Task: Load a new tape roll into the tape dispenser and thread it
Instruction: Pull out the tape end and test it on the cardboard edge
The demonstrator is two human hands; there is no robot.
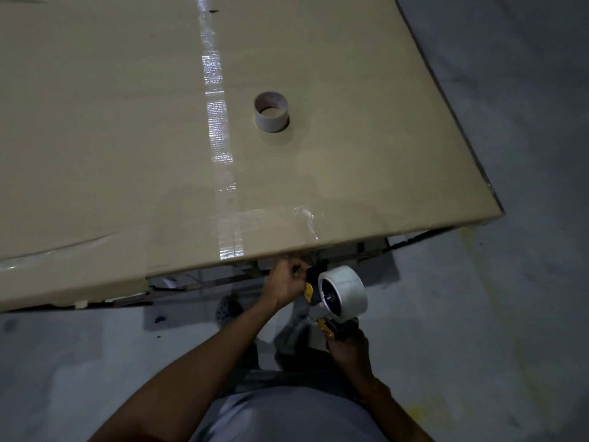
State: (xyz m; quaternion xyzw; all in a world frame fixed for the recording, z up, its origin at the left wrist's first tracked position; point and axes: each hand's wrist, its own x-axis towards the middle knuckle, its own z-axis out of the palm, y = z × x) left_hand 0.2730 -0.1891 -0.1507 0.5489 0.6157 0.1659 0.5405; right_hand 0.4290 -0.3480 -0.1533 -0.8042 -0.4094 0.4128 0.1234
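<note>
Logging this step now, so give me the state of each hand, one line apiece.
Left hand: fingers curled at the front of the tape dispenser.
Right hand: gripping the tape dispenser's handle.

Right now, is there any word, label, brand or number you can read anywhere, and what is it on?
No text can be read.
Empty tape core on the cardboard sheet: faint reddish print inside its rim, too small and blurred to read.
Tape dispenser with its tape roll: no legible brand or label.
Cardboard sheet: small dark marks near its far edge, not readable as text.
</note>
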